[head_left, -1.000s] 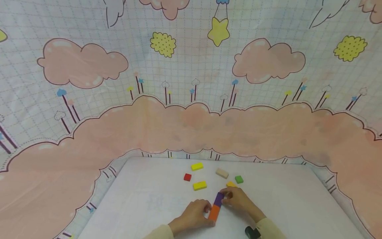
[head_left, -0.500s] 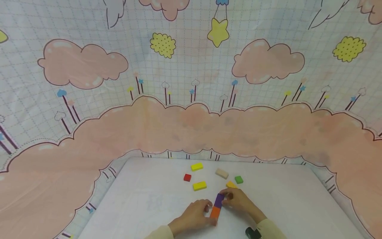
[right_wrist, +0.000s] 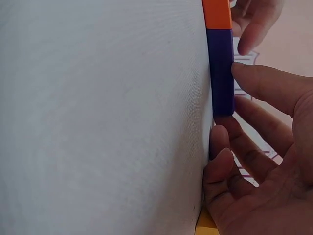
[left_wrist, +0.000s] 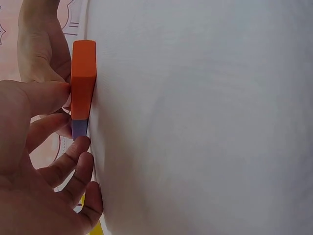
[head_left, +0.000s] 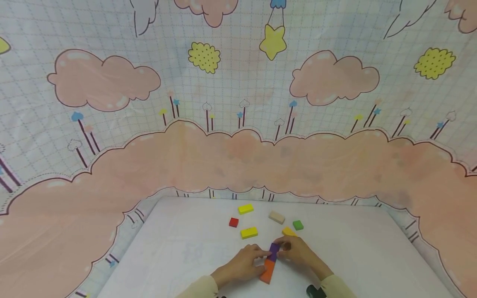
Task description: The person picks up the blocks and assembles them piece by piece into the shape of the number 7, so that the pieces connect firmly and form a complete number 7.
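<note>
An orange block (head_left: 267, 272) and a purple block (head_left: 274, 247) lie end to end in one line on the white table, orange nearer the person. The left hand (head_left: 246, 261) is at their left side: its index finger reaches onto the purple block, and its thumb tip is at the orange block's side. In the left wrist view, its other fingers are loosely bent beside the blocks. On the far right side, the right hand (head_left: 297, 251) holds the purple block with thumb and index finger. The right wrist view shows the right thumb (right_wrist: 261, 81) on that block.
Beyond the hands lie two yellow blocks (head_left: 245, 209), a red block (head_left: 233, 222), a beige block (head_left: 277, 217) and a green block (head_left: 298, 225). An orange-yellow block (head_left: 288, 231) is just past the right hand. A dark green object (head_left: 315, 291) sits by the right sleeve.
The left thumb has moved from the orange block's near end to its left side, and the left index finger has reached forward onto the purple block. The right hand has barely moved.
</note>
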Demonstrator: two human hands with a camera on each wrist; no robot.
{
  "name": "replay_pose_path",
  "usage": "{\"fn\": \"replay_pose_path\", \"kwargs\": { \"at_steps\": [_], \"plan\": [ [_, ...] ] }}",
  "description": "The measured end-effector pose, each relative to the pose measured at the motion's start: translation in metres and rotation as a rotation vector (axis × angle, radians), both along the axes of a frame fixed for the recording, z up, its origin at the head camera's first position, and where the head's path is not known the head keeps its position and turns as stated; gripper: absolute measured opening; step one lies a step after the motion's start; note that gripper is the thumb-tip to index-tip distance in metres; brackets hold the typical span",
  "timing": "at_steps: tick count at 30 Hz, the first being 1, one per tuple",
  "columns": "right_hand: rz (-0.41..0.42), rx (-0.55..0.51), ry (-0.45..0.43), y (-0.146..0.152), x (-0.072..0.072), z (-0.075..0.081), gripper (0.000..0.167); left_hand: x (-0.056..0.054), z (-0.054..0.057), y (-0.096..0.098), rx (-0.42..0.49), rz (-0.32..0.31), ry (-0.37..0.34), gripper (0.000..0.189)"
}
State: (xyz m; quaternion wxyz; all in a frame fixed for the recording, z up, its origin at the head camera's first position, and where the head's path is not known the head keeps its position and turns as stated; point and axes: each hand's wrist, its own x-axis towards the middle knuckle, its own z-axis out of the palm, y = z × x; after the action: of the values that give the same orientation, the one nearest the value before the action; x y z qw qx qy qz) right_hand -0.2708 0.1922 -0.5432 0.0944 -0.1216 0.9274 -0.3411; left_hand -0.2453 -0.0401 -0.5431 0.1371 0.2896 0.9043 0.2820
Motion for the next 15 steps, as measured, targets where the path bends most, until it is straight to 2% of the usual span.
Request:
{"fn": "replay_pose_path", "kwargs": {
  "at_steps": [15],
  "plan": [
    [0.011, 0.015, 0.0, 0.0003, 0.0004, -0.0008, 0.034, 0.0019, -0.0009, 0.0002, -0.033, -0.03, 0.052, 0.04]
  ]
}}
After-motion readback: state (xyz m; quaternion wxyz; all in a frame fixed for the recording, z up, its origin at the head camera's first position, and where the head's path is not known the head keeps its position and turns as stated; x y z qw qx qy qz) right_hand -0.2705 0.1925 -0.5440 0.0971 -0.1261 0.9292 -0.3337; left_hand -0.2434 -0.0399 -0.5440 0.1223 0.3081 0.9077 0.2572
